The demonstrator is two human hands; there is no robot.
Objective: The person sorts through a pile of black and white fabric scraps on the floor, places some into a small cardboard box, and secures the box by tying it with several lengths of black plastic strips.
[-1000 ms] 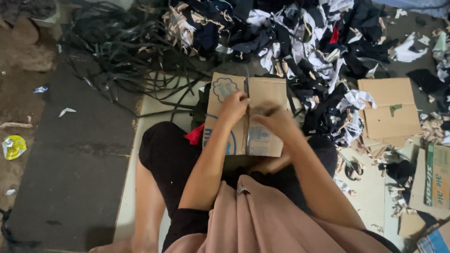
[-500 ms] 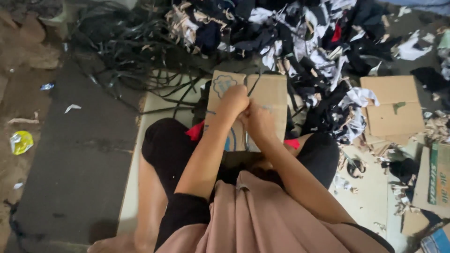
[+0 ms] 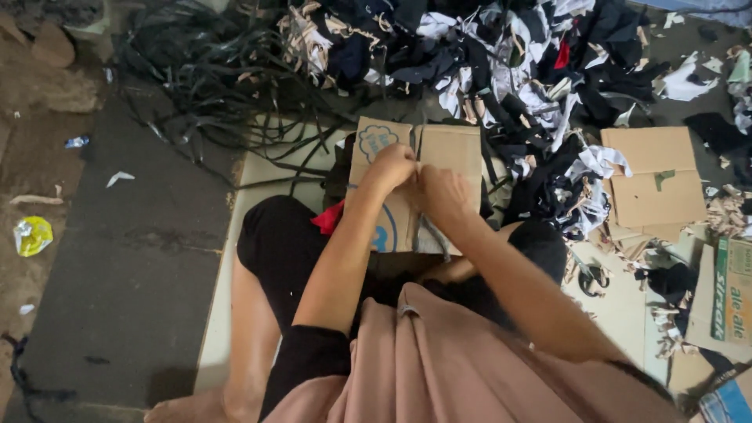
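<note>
A flat brown cardboard piece [image 3: 457,153] with a blue print lies on my lap, over my black-clad legs. A thin dark strip [image 3: 433,235] runs down its middle. My left hand [image 3: 392,165] and my right hand [image 3: 443,193] sit close together at the centre of the cardboard. Both have closed fingers pinching the strip. The fingertips themselves are hidden behind the knuckles. A red scrap [image 3: 329,218] pokes out by my left knee.
A big heap of black and white fabric scraps [image 3: 501,55] lies ahead. A tangle of dark straps [image 3: 211,86] is at upper left. More cardboard pieces [image 3: 654,180] and a printed box [image 3: 732,290] are to the right. A yellow wrapper [image 3: 33,233] lies on the ground at left.
My hands have drawn together from apart on the cardboard to its middle. The right hand has slid down and left toward the left hand along the strip.
</note>
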